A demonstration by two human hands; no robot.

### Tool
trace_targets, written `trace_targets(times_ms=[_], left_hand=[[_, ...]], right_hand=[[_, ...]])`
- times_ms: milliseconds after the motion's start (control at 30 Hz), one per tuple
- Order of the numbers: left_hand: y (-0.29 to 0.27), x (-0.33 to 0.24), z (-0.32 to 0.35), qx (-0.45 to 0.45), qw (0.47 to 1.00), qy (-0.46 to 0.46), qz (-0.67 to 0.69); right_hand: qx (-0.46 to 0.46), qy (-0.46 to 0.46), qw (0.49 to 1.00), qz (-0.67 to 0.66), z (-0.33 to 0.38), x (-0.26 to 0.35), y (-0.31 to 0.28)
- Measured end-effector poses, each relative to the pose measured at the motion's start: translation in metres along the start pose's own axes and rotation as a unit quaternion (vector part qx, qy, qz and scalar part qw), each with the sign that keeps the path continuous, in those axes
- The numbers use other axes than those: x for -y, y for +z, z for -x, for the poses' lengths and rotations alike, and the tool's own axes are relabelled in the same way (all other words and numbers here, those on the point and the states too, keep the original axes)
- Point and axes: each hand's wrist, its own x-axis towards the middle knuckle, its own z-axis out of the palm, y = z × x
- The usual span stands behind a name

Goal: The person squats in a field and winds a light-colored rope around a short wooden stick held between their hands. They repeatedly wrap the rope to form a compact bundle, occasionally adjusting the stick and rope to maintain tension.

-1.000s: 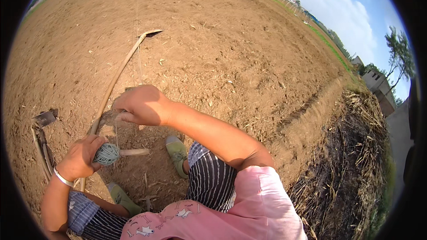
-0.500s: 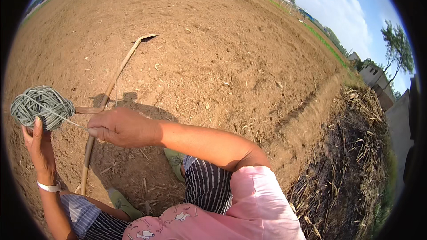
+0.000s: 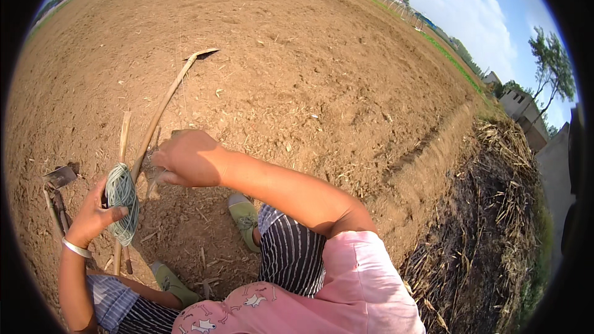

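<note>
My left hand (image 3: 93, 218) is wrapped around a ball of grey-green twine (image 3: 124, 203) wound on a wooden stick (image 3: 125, 136). The stick stands nearly upright and pokes out of both ends of the ball. To its right, my right hand (image 3: 190, 158) is closed on the twine, its fingertips turned toward the ball and partly hidden. A thin strand rises from beyond that hand across the soil. Behind the ball a long-handled hoe (image 3: 162, 114) lies on the ground, its blade at the far end.
Left of my left hand lies a small tool with a metal blade (image 3: 60, 177). My shoes (image 3: 244, 216) rest on loose brown soil (image 3: 297, 86). At the right is a heap of dry stalks (image 3: 495, 179), with a grey wall (image 3: 552, 179) beyond.
The twine ball has swung from lying sideways to upright and moved right, nearer my right hand. My right hand has shifted slightly right and up. The small bladed tool has come into sight.
</note>
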Motion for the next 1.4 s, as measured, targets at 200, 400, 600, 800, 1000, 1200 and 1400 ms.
trace_targets(times_ms=[200, 400, 600, 800, 1000, 1200, 1400], left_hand=[[0.022, -0.007, 0.005, 0.120, 0.901, 0.120, -0.400], [0.028, -0.010, 0.021, 0.028, 0.970, 0.199, -0.136], [-0.028, 0.022, 0.017, -0.303, 0.908, 0.217, 0.190], [-0.090, 0.059, 0.009, -0.338, 0.841, 0.245, 0.344], [-0.040, 0.022, 0.011, -0.173, 0.819, 0.194, 0.511], [-0.031, 0.049, 0.010, -0.153, 0.982, 0.113, -0.021], [0.014, 0.002, 0.003, 0.102, 0.916, 0.086, -0.378]], right_hand=[[-0.021, 0.042, 0.998, -0.040, 0.001, -0.007, -0.013], [-0.047, 0.116, 0.966, -0.227, 0.022, -0.042, -0.005], [-0.028, 0.143, 0.957, -0.252, 0.010, -0.032, -0.014], [-0.033, -0.052, 0.935, -0.349, -0.002, 0.025, 0.006], [0.031, 0.048, 0.976, -0.212, -0.002, -0.013, 0.045], [0.038, 0.078, 0.995, -0.043, 0.004, -0.029, 0.001], [-0.010, 0.026, 0.999, -0.023, 0.004, -0.006, -0.012]])
